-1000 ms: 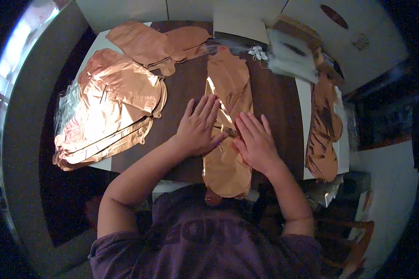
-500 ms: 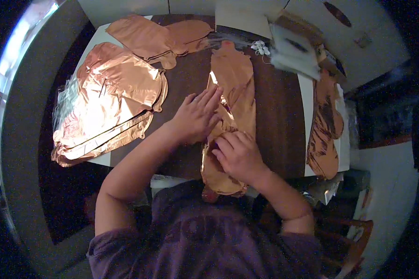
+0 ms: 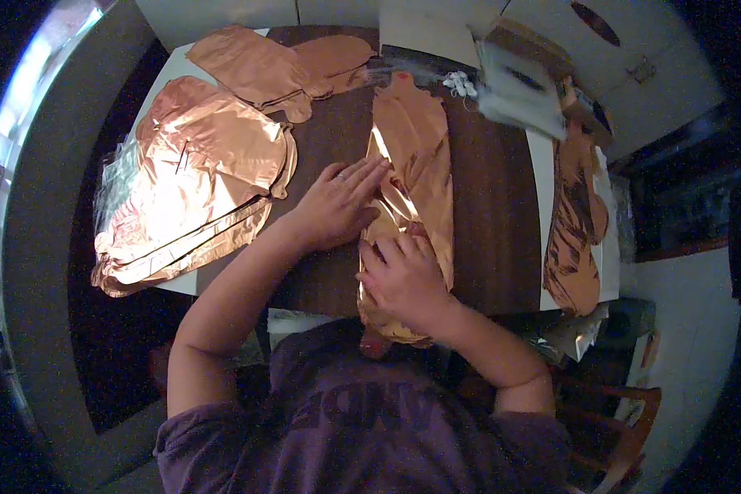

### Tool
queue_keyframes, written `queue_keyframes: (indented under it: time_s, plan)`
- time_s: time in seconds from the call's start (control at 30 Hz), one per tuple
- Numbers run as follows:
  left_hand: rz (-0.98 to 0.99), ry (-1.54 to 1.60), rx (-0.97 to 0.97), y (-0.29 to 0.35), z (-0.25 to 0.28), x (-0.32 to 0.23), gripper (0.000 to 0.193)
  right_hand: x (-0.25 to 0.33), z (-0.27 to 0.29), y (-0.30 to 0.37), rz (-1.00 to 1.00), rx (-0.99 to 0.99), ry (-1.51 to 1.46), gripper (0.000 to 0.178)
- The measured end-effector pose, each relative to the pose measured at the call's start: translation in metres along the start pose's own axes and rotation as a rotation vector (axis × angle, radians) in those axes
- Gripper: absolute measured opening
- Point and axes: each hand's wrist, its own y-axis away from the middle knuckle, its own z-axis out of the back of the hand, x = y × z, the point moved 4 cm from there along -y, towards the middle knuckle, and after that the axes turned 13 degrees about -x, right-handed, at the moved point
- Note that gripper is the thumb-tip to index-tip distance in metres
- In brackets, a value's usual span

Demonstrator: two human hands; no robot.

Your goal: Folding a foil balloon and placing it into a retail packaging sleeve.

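Observation:
A flat, copper-coloured foil balloon (image 3: 420, 148) lies lengthwise on the dark brown table (image 3: 494, 214), its near end reaching over the front edge toward my body. Creases and bright folds run along its middle. My left hand (image 3: 342, 202) rests on the left edge of the foil, fingers stretched out and close together. Nearer to me, my right hand (image 3: 407, 280) lies over the lower half, its slightly bent fingers apart and touching the foil. The right palm hides part of the balloon beneath it.
A stack of shiny copper foil balloons (image 3: 214, 165) covers the left side, with more foil balloons (image 3: 255, 66) behind it. Another copper foil piece (image 3: 575, 230) lies at the right edge. White string (image 3: 459, 84) and a clear plastic bag (image 3: 519, 90) are at the back right.
My right hand has shifted slightly left and its fingers have spread over the foil. My left hand has slid slightly left and nearer. The fold in the balloon's middle has changed shape.

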Motion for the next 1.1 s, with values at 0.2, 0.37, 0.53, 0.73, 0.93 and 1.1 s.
queue_keyframes:
  time_s: [0.2, 0.37, 0.53, 0.73, 0.93, 1.1]
  plan:
    - [-0.024, -0.034, -0.001, 0.0, 0.0, -0.001, 0.071, 0.006, -0.003, 0.005, 0.017, 0.001, 0.014, 0.049]
    - [-0.018, -0.022, -0.003, 0.0, 0.0, 0.001, 0.072, 0.01, -0.001, 0.006, 0.032, 0.022, 0.057, 0.052]
    - [-0.056, -0.066, -0.058, -0.017, -0.006, 0.01, 0.068, 0.011, -0.006, 0.014, -0.016, -0.002, 0.056, 0.052]
    - [0.02, 0.009, -0.03, -0.052, -0.017, 0.055, 0.066, 0.01, -0.011, 0.016, 0.015, -0.003, 0.083, 0.051]
    - [0.089, 0.263, -0.072, -0.069, -0.014, 0.07, 0.063, 0.013, -0.011, 0.014, 0.0, -0.065, 0.083, 0.052]
    - [0.132, -0.045, -0.177, -0.044, -0.004, 0.028, 0.065, 0.01, -0.006, 0.012, -0.012, -0.059, 0.091, 0.047]
